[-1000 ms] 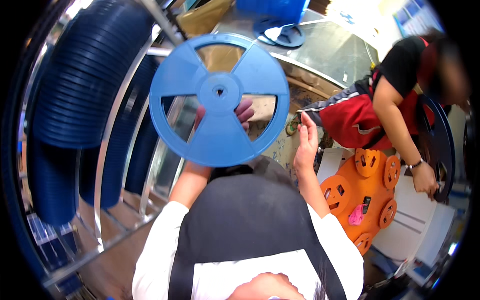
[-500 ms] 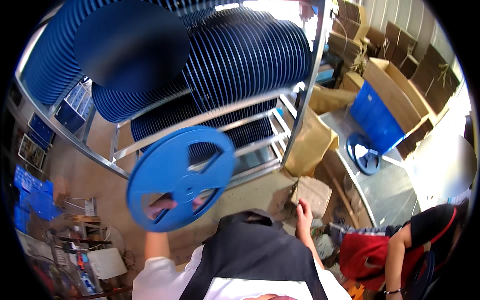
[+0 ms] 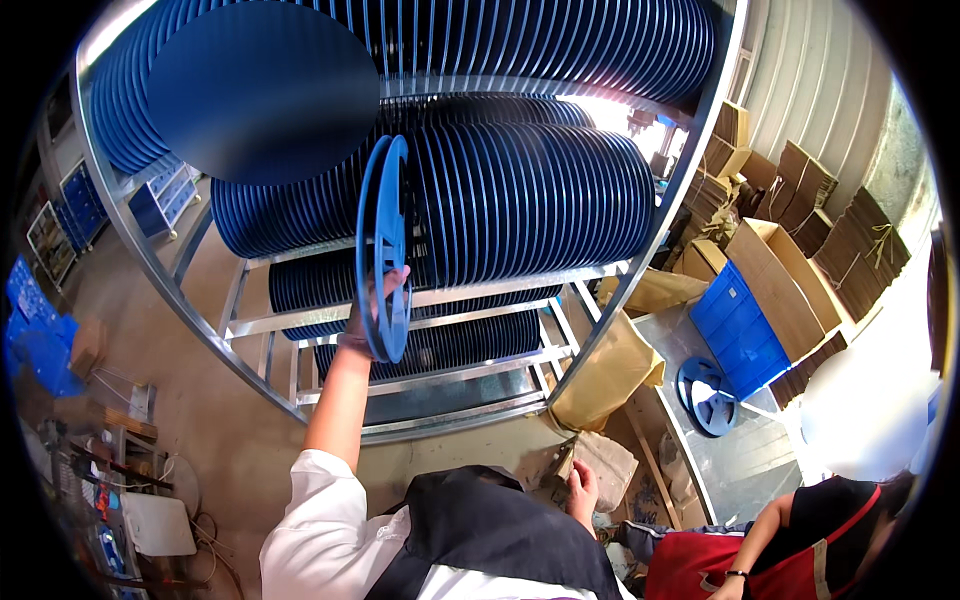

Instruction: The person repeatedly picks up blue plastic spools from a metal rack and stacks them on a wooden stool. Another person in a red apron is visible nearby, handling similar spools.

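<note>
My left arm reaches forward with my left hand [image 3: 358, 328] closed on a blue plastic reel [image 3: 385, 215]. Its two round flanges stand upright, seen nearly edge-on, and my fingers reach through a gap in them. Just behind it are rows of similar blue reels [image 3: 530, 200], packed side by side on a metal rack [image 3: 690, 165]. Whether the held reel touches that row I cannot tell. Low beside my apron, my right hand [image 3: 580, 490] has loosely bent fingers and holds nothing visible, near a crumpled brown cardboard piece [image 3: 607, 465].
To the right, a grey table [image 3: 750, 465] carries loose blue reels [image 3: 708, 398] and a blue crate [image 3: 740, 330] beside an open cardboard box [image 3: 785, 285]. A person in a red apron [image 3: 690, 568] is at lower right. A white stool [image 3: 158, 523] stands at lower left.
My left hand has carried the reel forward and up to the rack, turning it from face-on to nearly edge-on. My right hand has lowered slightly, its fingers more bent. The view has shifted.
</note>
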`<state>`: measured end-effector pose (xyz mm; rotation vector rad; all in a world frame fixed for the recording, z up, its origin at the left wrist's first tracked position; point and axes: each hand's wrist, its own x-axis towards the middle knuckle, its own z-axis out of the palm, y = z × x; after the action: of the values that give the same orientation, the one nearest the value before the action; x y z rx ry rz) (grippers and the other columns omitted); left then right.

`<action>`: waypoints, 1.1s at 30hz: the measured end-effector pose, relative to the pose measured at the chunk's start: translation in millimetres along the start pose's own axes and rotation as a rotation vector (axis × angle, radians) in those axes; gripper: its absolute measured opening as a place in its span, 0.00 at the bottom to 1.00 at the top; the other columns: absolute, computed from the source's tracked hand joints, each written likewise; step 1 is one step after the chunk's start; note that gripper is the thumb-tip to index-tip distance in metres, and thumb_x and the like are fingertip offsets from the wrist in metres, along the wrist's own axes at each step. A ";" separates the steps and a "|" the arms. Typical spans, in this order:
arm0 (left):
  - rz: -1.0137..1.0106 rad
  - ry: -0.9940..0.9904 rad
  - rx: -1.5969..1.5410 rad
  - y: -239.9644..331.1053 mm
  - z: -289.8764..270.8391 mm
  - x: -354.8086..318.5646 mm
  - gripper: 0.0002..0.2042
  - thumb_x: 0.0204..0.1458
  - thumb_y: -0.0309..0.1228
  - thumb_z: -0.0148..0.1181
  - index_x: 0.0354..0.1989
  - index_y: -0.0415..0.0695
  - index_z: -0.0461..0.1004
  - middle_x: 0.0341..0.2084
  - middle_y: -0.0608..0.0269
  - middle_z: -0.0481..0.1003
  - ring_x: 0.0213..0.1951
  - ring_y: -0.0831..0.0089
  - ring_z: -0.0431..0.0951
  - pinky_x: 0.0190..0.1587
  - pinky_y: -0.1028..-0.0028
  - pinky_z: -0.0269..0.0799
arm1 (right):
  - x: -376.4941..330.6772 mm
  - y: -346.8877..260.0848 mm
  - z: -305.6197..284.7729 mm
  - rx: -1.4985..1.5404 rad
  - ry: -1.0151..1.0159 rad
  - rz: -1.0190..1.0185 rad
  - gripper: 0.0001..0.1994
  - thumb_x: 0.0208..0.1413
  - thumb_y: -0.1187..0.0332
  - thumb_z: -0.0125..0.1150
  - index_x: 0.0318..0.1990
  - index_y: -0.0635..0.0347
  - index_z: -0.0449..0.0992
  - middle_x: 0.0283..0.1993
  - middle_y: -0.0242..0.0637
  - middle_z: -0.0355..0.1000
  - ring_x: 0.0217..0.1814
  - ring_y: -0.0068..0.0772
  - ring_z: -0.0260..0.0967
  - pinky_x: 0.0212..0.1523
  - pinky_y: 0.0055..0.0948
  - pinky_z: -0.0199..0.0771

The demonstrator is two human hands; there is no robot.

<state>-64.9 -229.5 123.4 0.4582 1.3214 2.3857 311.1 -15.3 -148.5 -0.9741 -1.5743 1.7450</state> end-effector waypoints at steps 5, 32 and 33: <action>-0.052 0.045 0.025 -15.0 -2.1 35.0 0.13 0.47 0.42 0.64 0.39 0.54 0.71 0.21 0.79 0.63 0.24 0.87 0.63 0.23 0.84 0.59 | 7.8 7.7 10.7 0.027 0.049 0.040 0.15 0.56 0.74 0.53 0.51 0.66 0.70 0.52 0.39 0.69 0.54 0.29 0.65 0.58 0.28 0.61; 0.809 0.070 1.333 -77.5 -73.0 137.5 0.24 0.59 0.36 0.50 0.64 0.48 0.58 0.60 0.55 0.63 0.61 0.64 0.62 0.60 0.75 0.58 | 65.3 -7.8 103.4 -0.119 -0.106 -0.018 0.15 0.55 0.75 0.54 0.51 0.67 0.70 0.57 0.42 0.66 0.57 0.33 0.64 0.59 0.30 0.61; 0.623 0.067 0.910 -71.1 -59.9 113.7 0.22 0.57 0.34 0.52 0.61 0.47 0.62 0.56 0.55 0.66 0.58 0.62 0.66 0.58 0.73 0.62 | 67.0 -7.9 111.0 -0.081 -0.102 0.033 0.15 0.55 0.76 0.54 0.51 0.67 0.70 0.57 0.42 0.66 0.58 0.34 0.64 0.59 0.30 0.61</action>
<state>-180.0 -185.2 43.6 1.1766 2.5711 2.0582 181.3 -21.5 -145.8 -0.9671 -1.7138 1.7911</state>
